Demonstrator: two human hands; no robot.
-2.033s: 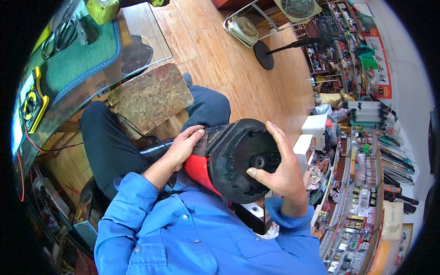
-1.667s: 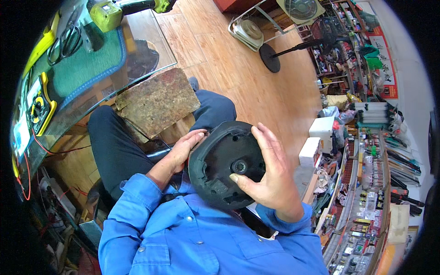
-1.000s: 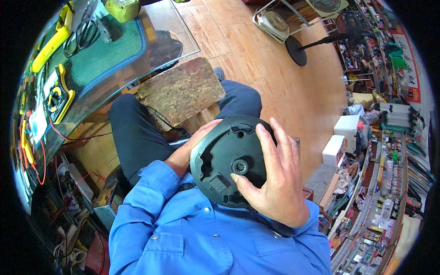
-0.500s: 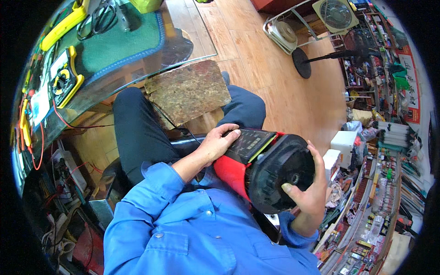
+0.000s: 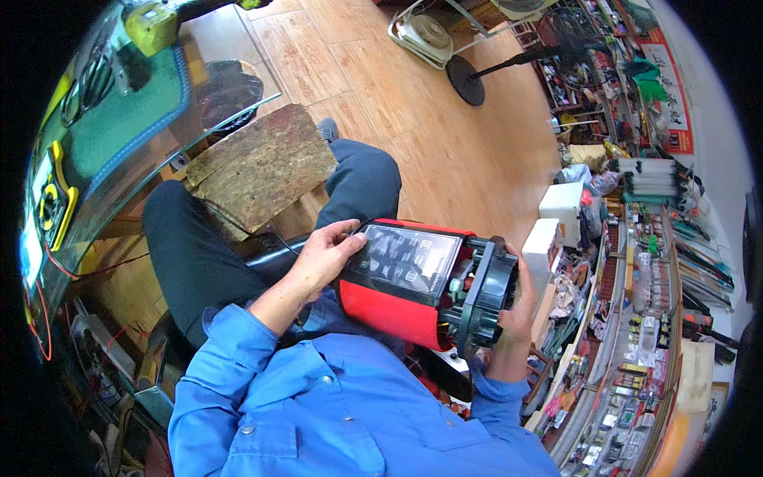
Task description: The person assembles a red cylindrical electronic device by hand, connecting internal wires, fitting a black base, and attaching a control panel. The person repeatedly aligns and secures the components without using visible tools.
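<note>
I have the left hand [image 5: 322, 254], forearm angled far and right, gripping the red appliance housing [image 5: 389, 310] at its left, before the blue shirt [image 5: 342, 397]; the right hand [image 5: 518, 308], cupped, grips its black round end [image 5: 494, 290].

At nine o'clock, meter [image 5: 56, 200] with yellow edging; at ten, green mat [image 5: 139, 123] and board [image 5: 261, 168]; at one, stand fan [image 5: 513, 62]; at three, white box [image 5: 559, 208].

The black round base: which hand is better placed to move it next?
Probably the right hand: it holds the black round base, which stands off from the red housing. The left hand is at the opposite end, beside the dark panel.
</note>
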